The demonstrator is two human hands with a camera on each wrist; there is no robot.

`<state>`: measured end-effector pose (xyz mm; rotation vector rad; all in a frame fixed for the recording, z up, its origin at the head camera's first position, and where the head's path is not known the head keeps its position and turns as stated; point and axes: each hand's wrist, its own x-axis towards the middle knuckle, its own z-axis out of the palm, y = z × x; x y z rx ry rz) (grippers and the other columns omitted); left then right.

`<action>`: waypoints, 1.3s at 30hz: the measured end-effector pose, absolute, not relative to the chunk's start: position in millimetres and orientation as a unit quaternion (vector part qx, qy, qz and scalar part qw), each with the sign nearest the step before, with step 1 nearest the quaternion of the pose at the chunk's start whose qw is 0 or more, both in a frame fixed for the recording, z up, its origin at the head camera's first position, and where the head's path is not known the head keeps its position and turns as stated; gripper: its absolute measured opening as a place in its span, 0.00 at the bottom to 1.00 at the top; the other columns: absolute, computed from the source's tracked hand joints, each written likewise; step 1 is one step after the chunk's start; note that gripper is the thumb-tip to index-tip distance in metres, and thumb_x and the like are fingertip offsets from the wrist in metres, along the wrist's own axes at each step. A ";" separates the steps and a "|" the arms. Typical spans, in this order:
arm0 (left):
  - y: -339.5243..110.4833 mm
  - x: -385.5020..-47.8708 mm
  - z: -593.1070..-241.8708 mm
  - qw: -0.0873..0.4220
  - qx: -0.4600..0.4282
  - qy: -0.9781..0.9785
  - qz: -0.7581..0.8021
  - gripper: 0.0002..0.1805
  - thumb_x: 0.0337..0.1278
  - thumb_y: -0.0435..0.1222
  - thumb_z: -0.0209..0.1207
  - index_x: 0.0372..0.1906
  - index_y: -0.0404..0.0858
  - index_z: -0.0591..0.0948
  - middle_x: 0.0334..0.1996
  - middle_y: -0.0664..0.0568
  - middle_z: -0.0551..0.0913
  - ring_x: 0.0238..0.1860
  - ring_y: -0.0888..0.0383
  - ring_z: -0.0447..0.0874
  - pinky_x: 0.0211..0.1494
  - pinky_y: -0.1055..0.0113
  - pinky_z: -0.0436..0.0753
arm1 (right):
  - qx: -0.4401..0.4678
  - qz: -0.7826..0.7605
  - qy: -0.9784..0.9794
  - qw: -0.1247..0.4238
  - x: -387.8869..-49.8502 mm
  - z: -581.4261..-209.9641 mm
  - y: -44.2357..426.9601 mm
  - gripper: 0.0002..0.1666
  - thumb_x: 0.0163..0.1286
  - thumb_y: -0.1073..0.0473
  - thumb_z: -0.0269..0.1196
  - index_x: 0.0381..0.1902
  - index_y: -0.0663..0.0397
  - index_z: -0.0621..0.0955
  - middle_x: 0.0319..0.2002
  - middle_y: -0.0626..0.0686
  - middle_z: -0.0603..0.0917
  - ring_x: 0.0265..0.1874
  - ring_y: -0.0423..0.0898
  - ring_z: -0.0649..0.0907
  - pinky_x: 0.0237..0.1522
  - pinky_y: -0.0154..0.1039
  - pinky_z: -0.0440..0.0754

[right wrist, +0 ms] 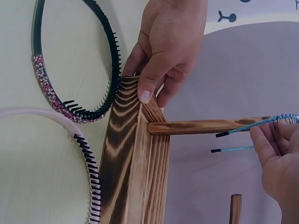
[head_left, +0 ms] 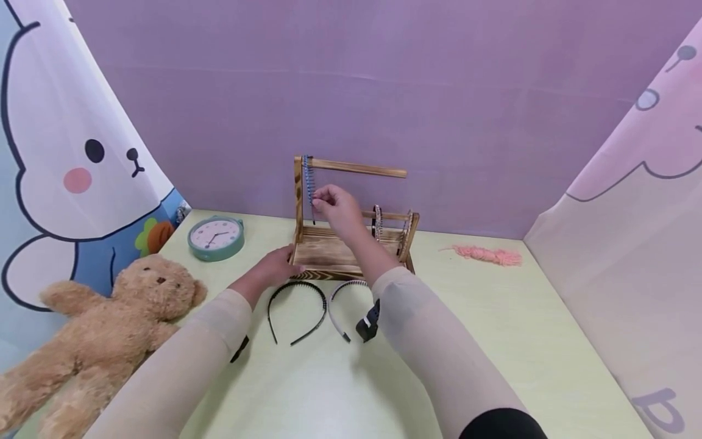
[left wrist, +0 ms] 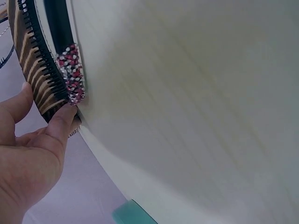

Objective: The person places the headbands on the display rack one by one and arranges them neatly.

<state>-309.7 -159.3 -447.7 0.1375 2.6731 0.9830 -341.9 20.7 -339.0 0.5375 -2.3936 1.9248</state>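
Note:
A wooden headband rack [head_left: 329, 259] stands at the back of the table. My left hand [head_left: 271, 268] grips its front left corner, thumb on one side and fingers on the other. On the upper bar, near the left post, hangs a blue headband [head_left: 308, 174]. My right hand [head_left: 339, 210] pinches this headband low down; in the right wrist view its black-tipped ends [right wrist: 222, 134] stick out past the fingers. In front of the rack lie a black headband [head_left: 298, 284] with red and white beads [left wrist: 72, 77] and a pale toothed headband [right wrist: 88, 163].
Decorated headbands [head_left: 377, 222] hang on the rack's lower bar at the right. A teal clock [head_left: 216, 238] and a teddy bear [head_left: 117, 323] lie to the left. A bundle of pink yarn [head_left: 488, 255] is at the right, and a purple backdrop [head_left: 384, 110] rises behind.

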 end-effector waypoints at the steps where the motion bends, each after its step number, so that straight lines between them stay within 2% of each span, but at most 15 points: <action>1: -159.6 -310.1 -448.0 0.145 0.047 0.927 0.343 0.44 0.71 0.47 0.54 0.78 0.35 0.46 0.76 0.35 0.52 0.76 0.36 0.49 0.77 0.43 0.53 | 0.170 0.620 -0.766 0.004 -342.8 -339.4 20.5 0.07 0.70 0.64 0.62 0.44 0.60 0.81 0.39 0.55 0.81 0.40 0.48 0.85 0.45 0.35 0.86; 4: -159.9 -310.8 -448.1 0.146 0.046 0.926 0.346 0.43 0.71 0.47 0.54 0.79 0.35 0.46 0.76 0.35 0.53 0.76 0.36 0.49 0.76 0.42 0.54 | 0.165 0.627 -0.761 -0.027 -343.7 -339.9 20.2 0.09 0.70 0.63 0.63 0.47 0.59 0.82 0.41 0.54 0.83 0.44 0.51 0.85 0.46 0.36 0.86; 9: -160.0 -311.2 -449.0 0.150 0.042 0.922 0.353 0.43 0.71 0.47 0.54 0.79 0.36 0.46 0.76 0.35 0.54 0.76 0.37 0.50 0.76 0.42 0.54 | 0.169 0.633 -0.751 -0.083 -340.7 -340.3 21.4 0.17 0.71 0.62 0.62 0.56 0.59 0.80 0.51 0.56 0.83 0.56 0.55 0.82 0.53 0.35 0.83; 13: -159.6 -310.5 -448.1 0.149 0.042 0.922 0.355 0.43 0.71 0.47 0.54 0.79 0.36 0.46 0.76 0.35 0.54 0.76 0.37 0.50 0.76 0.42 0.55 | 0.180 0.615 -0.761 -0.098 -338.3 -341.3 25.8 0.20 0.72 0.59 0.61 0.61 0.56 0.78 0.58 0.58 0.80 0.60 0.55 0.80 0.58 0.37 0.81; 25: -158.2 -307.1 -445.6 0.145 0.045 0.921 0.359 0.43 0.71 0.46 0.54 0.79 0.35 0.46 0.75 0.35 0.55 0.75 0.37 0.52 0.76 0.42 0.56 | 0.209 0.534 -0.818 -0.052 -331.0 -345.9 44.2 0.24 0.72 0.48 0.61 0.63 0.46 0.77 0.59 0.49 0.81 0.54 0.42 0.81 0.58 0.38 0.80; 29: -159.0 -307.8 -446.2 0.145 0.047 0.922 0.356 0.43 0.71 0.46 0.54 0.79 0.35 0.46 0.76 0.34 0.54 0.75 0.36 0.51 0.76 0.42 0.56 | 0.213 0.504 -0.836 -0.040 -324.0 -344.8 55.2 0.23 0.72 0.45 0.60 0.61 0.44 0.77 0.55 0.46 0.82 0.52 0.40 0.80 0.57 0.40 0.80; 34: -158.8 -306.5 -445.5 0.144 0.043 0.922 0.356 0.42 0.71 0.46 0.53 0.79 0.37 0.46 0.75 0.35 0.55 0.75 0.36 0.52 0.76 0.42 0.56 | 0.223 0.493 -0.840 -0.040 -313.1 -343.0 69.7 0.18 0.73 0.49 0.60 0.57 0.46 0.79 0.51 0.47 0.83 0.50 0.42 0.81 0.54 0.39 0.82; 39: -157.1 -303.4 -442.5 0.150 0.042 0.923 0.352 0.42 0.72 0.46 0.52 0.79 0.36 0.45 0.76 0.35 0.53 0.76 0.37 0.49 0.76 0.42 0.54 | 0.238 0.507 -0.826 -0.064 -299.1 -343.6 89.7 0.20 0.73 0.49 0.59 0.58 0.52 0.77 0.51 0.52 0.83 0.51 0.51 0.82 0.54 0.42 0.82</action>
